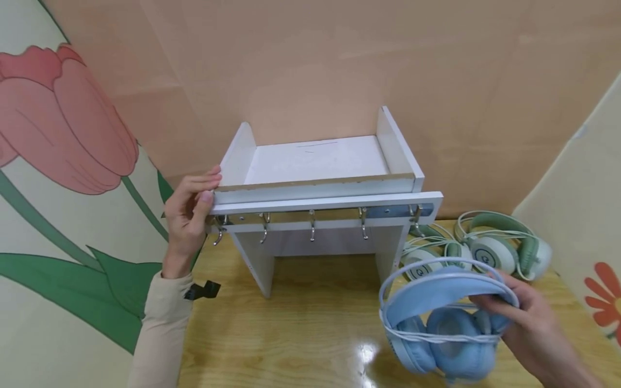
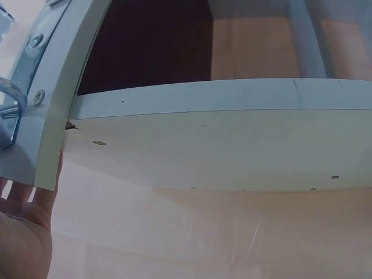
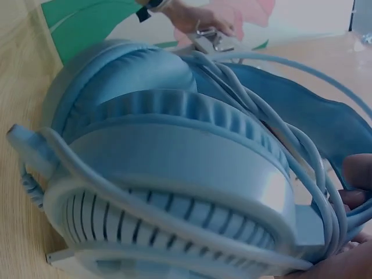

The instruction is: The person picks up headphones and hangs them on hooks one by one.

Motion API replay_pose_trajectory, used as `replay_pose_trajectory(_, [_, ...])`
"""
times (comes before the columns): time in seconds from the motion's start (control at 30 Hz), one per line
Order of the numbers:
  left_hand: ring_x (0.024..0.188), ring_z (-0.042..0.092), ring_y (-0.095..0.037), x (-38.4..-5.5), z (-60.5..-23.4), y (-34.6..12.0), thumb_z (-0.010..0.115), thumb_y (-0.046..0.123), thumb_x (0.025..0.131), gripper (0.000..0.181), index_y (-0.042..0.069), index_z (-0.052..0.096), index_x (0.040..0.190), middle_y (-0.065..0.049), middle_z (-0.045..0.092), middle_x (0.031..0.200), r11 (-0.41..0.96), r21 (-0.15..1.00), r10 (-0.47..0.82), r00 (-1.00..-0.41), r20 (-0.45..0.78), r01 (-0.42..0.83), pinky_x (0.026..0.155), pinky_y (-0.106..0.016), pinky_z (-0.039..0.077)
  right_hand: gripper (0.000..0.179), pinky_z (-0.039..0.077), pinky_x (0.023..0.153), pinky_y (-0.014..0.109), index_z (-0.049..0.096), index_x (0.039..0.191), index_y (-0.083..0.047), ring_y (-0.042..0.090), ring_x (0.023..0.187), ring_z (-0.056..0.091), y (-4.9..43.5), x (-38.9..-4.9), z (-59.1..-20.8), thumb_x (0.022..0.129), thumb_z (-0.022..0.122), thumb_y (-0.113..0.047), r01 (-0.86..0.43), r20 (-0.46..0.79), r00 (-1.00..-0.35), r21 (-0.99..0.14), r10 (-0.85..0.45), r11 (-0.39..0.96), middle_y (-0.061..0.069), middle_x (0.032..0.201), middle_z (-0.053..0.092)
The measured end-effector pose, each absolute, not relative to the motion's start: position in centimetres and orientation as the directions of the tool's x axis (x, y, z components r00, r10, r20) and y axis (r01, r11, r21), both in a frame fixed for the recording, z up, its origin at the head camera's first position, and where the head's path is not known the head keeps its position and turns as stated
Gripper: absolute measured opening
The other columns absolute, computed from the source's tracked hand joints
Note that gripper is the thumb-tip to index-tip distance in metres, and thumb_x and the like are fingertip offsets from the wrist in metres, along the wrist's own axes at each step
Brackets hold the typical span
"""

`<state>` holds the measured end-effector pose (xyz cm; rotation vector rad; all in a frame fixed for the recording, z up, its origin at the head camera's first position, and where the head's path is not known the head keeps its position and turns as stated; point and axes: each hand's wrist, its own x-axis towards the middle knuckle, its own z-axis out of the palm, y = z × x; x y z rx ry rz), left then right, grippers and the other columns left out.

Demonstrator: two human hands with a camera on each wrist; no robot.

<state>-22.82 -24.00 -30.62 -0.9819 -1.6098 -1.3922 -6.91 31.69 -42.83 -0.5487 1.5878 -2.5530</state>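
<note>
A white shelf (image 1: 320, 205) with a row of metal hooks (image 1: 312, 226) along its front board stands on the wooden surface. At the left end of that board my left hand (image 1: 186, 215) grips the edge, thumb in front. The left wrist view shows its fingers (image 2: 43, 200) partly hidden behind the board. To the right and in front of the shelf, my right hand (image 1: 529, 318) holds blue headphones (image 1: 446, 291) by one side of the headband. Their cable is wound about them, and in the right wrist view the ear cups (image 3: 180, 168) fill the middle.
Green and white headphones (image 1: 495, 248) with wound cables lie right of the shelf, partly behind the blue pair. A tan sheet (image 1: 339, 64) covers the back wall. Side panels with a painted tulip (image 1: 73, 118) and a red flower (image 1: 604, 293) flank the wooden surface (image 1: 291, 334).
</note>
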Motion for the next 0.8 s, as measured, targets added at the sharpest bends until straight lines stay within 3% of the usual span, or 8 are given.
replay_pose_trajectory(0.3, [0.127, 0.071, -0.029, -22.7, -30.6, -24.0, 0.056, -0.005, 0.098, 0.021, -0.022, 0.066, 0.106, -0.013, 0.077, 0.114, 0.111, 0.398, 0.053, -0.405, 0.913, 0.911, 0.119, -0.045, 0.051, 0.050, 0.060, 0.098, 0.025, 0.065, 0.132, 0.001, 0.013, 0.117, 0.068, 29.5, -7.0, -42.1, 0.101, 0.036, 0.027, -0.207, 0.309, -0.921, -0.904, -0.237, -0.374, 0.003, 0.127, 0.072])
replay_pose_trajectory(0.63, [0.128, 0.071, -0.031, -23.0, -30.6, -23.9, 0.057, -0.005, 0.099, 0.021, -0.021, 0.066, 0.107, -0.018, 0.077, 0.114, 0.082, 0.392, 0.054, -0.396, 0.917, 0.917, 0.120, -0.048, 0.051, 0.056, 0.062, 0.098, 0.027, 0.061, 0.134, 0.005, 0.013, 0.120, 0.068, 28.3, -7.7, -41.7, 0.096, 0.030, 0.032, -0.161, 0.376, -0.864, -0.836, -0.335, -0.524, 0.004, 0.128, 0.071])
replay_pose_trajectory(0.8, [0.128, 0.071, -0.032, -23.0, -30.7, -23.9, 0.058, -0.004, 0.100, 0.021, -0.021, 0.066, 0.107, -0.018, 0.077, 0.114, 0.079, 0.388, 0.054, -0.392, 0.918, 0.918, 0.120, -0.048, 0.050, 0.056, 0.060, 0.099, 0.025, 0.060, 0.129, 0.001, 0.010, 0.117, 0.067, 27.4, -7.8, -41.0, 0.093, 0.030, 0.032, -0.190, 0.382, -0.857, -0.857, -0.344, -0.479, -0.001, 0.123, 0.069])
